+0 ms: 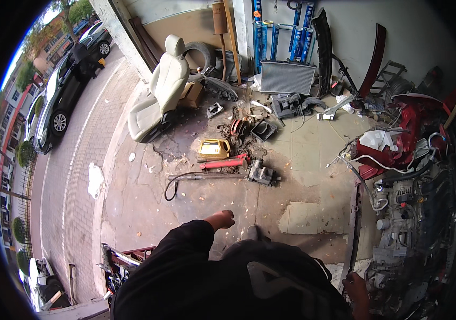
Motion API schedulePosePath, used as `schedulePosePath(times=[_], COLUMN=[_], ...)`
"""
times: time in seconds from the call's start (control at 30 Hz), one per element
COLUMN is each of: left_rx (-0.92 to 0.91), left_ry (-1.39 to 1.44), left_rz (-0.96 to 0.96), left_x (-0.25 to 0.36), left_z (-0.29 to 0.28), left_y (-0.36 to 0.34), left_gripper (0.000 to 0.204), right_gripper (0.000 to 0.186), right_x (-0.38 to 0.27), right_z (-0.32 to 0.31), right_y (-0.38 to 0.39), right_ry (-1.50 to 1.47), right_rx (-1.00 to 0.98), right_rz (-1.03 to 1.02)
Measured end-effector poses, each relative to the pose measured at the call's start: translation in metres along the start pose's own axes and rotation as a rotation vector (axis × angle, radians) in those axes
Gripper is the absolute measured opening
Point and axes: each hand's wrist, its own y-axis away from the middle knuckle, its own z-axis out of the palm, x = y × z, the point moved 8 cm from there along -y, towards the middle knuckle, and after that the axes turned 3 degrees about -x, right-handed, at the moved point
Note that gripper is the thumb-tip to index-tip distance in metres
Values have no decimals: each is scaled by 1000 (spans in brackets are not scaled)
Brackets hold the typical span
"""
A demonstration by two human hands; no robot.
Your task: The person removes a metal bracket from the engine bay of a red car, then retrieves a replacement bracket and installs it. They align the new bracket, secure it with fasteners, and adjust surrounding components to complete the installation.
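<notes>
My left hand [221, 218] hangs over the concrete floor with fingers curled; whether it holds anything is hidden. My right hand [357, 290] is curled at the lower end of a long dark metal rail [354, 234] beside an engine assembly [401, 245]; what it grips is unclear. A shoe [253, 233] shows below my dark clothing. Ahead lie a red cylindrical tool [217, 164], a yellow jug [213, 148], a hose [185, 177] and a dark mechanical part [260, 173].
A cream car seat [156, 93], radiator [286, 78] and scattered parts line the back. Red body parts [409, 128] crowd the right. A metal frame [126, 256] stands lower left. Outside, a person [83, 60] is beside a dark car [57, 117] on paving [73, 192].
</notes>
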Motion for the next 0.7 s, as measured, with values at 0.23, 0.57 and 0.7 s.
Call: schedulePosePath(times=[0.23,0.57,0.7], left_rx=[279,302,392], left_ry=[547,760,703], left_rz=[-80,-296,-273], left_x=[-71,-205,-312], left_z=[-114,37,-51], left_y=[20,75,41], left_gripper=[54,56,36], right_gripper=[62,40,40], right_x=[-128,-550,-660], right_z=[74,93,165], right_y=[-135,-405,-441], right_ry=[162,498,277], right_rx=[-584,-274,-421], right_rz=[-265,-617,-465])
